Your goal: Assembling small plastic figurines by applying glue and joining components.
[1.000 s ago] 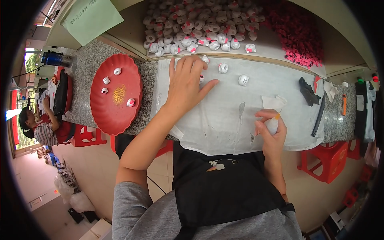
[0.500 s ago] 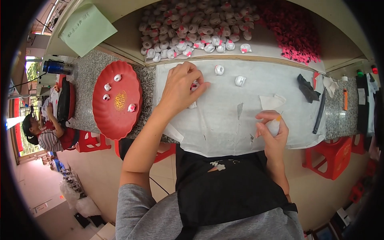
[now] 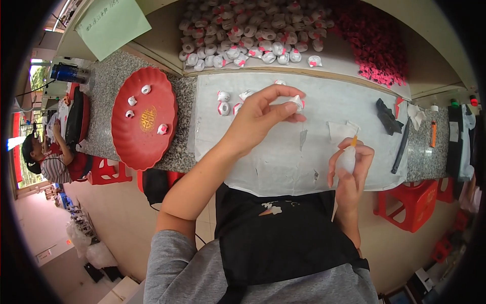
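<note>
My left hand (image 3: pixel 266 115) reaches over the paper-covered worktop with thumb and fingers pinched on a small white figure (image 3: pixel 298 103) with a bit of pink on it. In my right hand (image 3: pixel 351 175) is a white squeeze bottle (image 3: pixel 346 160), its narrow orange tip pointing up, away from me. To the left of my left hand, several like figures stand in a cluster, one of them a white figure (image 3: pixel 223 108) with pink edges. Another figure (image 3: pixel 280 82) is partly hidden behind my left fingers.
A red scalloped tray (image 3: pixel 169 137) at the left holds several white figures. Heaped white figures (image 3: pixel 248 30) and pink pieces (image 3: pixel 379 50) fill the shelf. A crumpled black cloth (image 3: pixel 389 116), a dark stick (image 3: pixel 403 147) and an orange cutter (image 3: pixel 433 134) lie right. A person (image 3: pixel 53 162) sits far left.
My left hand has moved right, from the clustered figures to the single figure, and now grips one. My right hand has turned the bottle so its orange tip shows more upright.
</note>
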Demonstrator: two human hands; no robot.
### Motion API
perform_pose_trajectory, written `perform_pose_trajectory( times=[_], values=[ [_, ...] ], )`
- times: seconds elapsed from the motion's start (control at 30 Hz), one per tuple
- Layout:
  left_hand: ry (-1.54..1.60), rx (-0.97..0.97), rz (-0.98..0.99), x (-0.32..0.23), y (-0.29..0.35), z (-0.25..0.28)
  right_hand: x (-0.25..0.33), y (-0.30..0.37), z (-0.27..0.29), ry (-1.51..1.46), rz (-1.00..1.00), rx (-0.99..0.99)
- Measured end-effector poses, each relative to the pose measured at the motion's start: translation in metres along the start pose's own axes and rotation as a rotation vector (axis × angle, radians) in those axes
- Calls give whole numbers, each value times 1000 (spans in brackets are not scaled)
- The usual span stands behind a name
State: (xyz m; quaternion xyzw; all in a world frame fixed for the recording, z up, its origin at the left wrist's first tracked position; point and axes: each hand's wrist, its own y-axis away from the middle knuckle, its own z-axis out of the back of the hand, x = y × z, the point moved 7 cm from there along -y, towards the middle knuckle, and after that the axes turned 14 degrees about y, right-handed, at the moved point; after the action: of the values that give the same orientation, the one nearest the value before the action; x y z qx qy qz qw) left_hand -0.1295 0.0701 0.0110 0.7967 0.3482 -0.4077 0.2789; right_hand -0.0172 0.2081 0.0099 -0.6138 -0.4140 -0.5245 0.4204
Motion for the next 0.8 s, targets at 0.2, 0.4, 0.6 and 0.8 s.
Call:
perform_pose_trajectory(
  times=[0.2,0.4,0.6,0.8],
  values=[
    [526,-8,-44,25,40,2,27,-6,-12,207,-11,-41],
    [491,-28,-222,26,59,-1,43,-8,-2,-82,118,-246],
    [466,-151,-236,29,65,-2,54,-1,-17,116,320,-187],
    [382,-114,-203,31,69,1,59,6,-26,313,484,-123]
  ],
)
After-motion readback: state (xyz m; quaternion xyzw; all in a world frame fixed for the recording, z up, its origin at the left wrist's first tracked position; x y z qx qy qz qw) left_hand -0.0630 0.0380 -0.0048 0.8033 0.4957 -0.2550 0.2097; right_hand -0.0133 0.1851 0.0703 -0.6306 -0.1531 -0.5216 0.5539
